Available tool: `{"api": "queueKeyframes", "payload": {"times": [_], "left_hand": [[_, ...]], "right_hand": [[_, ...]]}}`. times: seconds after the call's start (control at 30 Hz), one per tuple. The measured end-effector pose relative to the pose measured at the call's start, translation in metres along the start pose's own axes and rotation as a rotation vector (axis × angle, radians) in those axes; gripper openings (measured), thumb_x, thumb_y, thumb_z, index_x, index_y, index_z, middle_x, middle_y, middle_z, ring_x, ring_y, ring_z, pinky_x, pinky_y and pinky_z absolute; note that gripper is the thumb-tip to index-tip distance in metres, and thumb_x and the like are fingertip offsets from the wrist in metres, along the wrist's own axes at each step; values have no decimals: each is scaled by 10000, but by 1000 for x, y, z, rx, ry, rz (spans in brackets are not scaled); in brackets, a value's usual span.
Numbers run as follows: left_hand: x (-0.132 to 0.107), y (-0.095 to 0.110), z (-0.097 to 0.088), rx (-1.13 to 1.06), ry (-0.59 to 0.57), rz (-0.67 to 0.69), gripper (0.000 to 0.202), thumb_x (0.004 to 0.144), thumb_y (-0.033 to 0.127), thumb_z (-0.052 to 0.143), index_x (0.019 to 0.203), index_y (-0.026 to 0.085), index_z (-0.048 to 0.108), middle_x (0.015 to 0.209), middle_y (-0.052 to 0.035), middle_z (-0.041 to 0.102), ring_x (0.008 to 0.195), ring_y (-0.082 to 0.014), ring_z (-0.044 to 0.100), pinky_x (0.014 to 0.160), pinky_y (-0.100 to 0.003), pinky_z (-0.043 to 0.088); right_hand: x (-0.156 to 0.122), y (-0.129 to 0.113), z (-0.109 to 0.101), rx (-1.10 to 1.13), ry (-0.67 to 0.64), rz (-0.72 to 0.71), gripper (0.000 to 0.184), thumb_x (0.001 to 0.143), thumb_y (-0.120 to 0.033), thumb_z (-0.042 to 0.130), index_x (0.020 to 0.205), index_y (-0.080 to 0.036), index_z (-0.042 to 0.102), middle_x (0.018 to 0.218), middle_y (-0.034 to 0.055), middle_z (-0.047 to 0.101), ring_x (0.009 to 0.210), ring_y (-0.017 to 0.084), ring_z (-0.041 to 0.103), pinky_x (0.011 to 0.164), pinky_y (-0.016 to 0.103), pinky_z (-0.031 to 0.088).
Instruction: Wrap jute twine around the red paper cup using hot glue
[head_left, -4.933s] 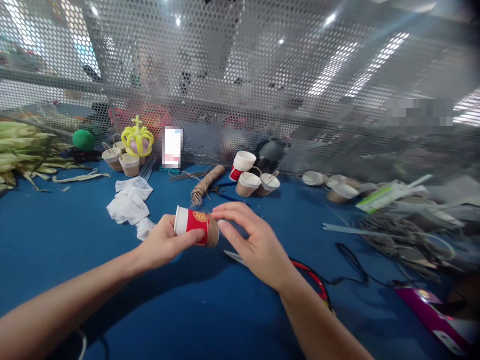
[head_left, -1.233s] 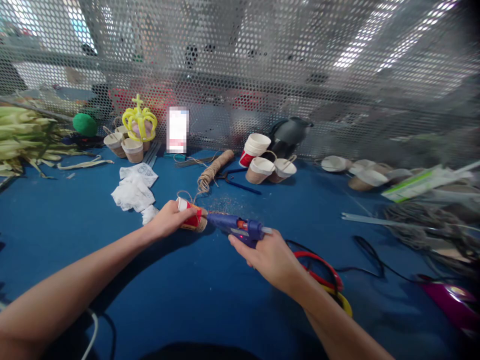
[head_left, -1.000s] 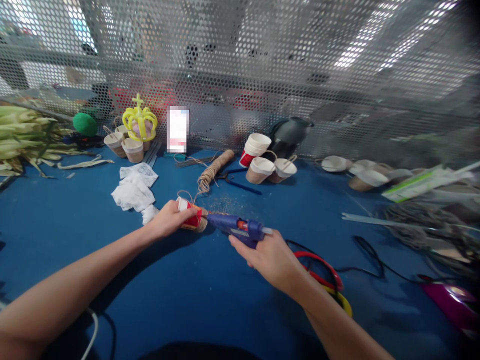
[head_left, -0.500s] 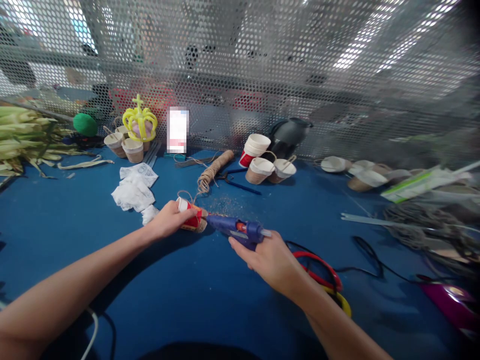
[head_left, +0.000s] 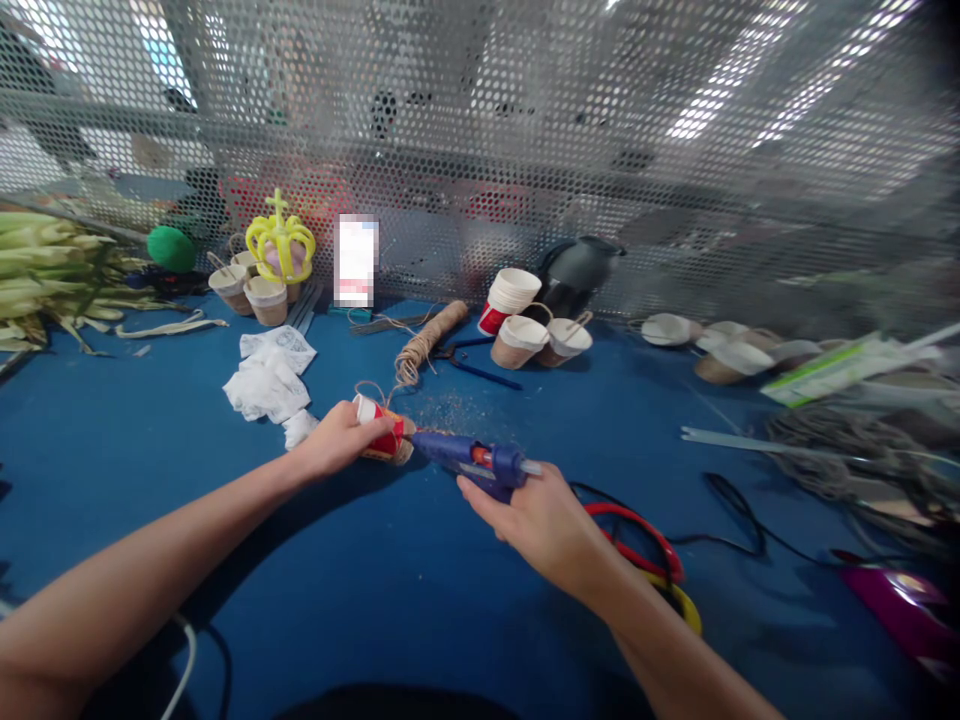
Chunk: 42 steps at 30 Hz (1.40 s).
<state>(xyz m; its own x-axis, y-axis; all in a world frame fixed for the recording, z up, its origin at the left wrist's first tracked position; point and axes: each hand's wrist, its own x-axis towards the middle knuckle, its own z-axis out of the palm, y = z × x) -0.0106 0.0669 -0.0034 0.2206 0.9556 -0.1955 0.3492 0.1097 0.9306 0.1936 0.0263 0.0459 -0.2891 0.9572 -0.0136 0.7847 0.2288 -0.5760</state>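
Observation:
My left hand (head_left: 336, 440) is closed round a red paper cup (head_left: 381, 437) lying on its side, its base end wrapped in brown twine. My right hand (head_left: 529, 512) grips a blue glue gun (head_left: 469, 457), whose nozzle touches the twine-wrapped end of the cup. A strand of twine runs from the cup back to a twine spool (head_left: 427, 340) on the blue table (head_left: 390, 590).
White tissues (head_left: 266, 385) lie left of the cup. Twine-covered cups (head_left: 540, 340) and a red cup stack (head_left: 506, 297) stand behind, with a yellow crown (head_left: 279, 243) and more cups at back left. Red-handled scissors (head_left: 637, 540), black cable and clutter lie right. A perforated metal screen (head_left: 480, 150) closes the back.
Since the earliest frame my right hand has picked up the glue gun and put its nozzle to the cup. Over the last second both hands have barely moved.

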Motion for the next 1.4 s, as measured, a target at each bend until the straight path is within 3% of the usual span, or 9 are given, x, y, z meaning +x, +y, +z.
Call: {"api": "queueKeyframes", "payload": {"times": [0.17, 0.4, 0.87, 1.4], "left_hand": [[0, 0, 0, 12, 1, -1, 338, 710, 378, 473, 771, 93, 644, 599, -30, 604, 532, -132, 504, 474, -221, 354], [-1, 2, -1, 22, 3, 5, 340, 707, 379, 472, 768, 95, 648, 593, -26, 604, 524, -131, 509, 472, -222, 358], [0, -1, 0, -23, 7, -15, 338, 714, 367, 475, 799, 92, 653, 615, -42, 637, 544, -143, 545, 481, -218, 380], [-1, 1, 0, -22, 3, 0, 342, 711, 372, 481, 800, 92, 656, 620, -43, 627, 547, -136, 523, 487, -219, 375]], "right_hand": [[-1, 1, 0, -12, 26, -26, 160, 728, -247, 468, 610, -179, 553, 556, 8, 583, 482, 119, 526, 499, 233, 427], [-3, 0, 0, 25, -30, 19, 193, 740, -276, 472, 568, -191, 492, 411, -34, 494, 385, 105, 482, 413, 215, 394], [-3, -1, 1, -22, -61, 25, 164, 722, -266, 485, 620, -165, 564, 551, 18, 584, 490, 126, 530, 474, 233, 406], [-2, -1, 1, -21, 17, 24, 165, 731, -261, 462, 639, -169, 564, 542, 17, 568, 476, 131, 516, 481, 253, 408]]}}
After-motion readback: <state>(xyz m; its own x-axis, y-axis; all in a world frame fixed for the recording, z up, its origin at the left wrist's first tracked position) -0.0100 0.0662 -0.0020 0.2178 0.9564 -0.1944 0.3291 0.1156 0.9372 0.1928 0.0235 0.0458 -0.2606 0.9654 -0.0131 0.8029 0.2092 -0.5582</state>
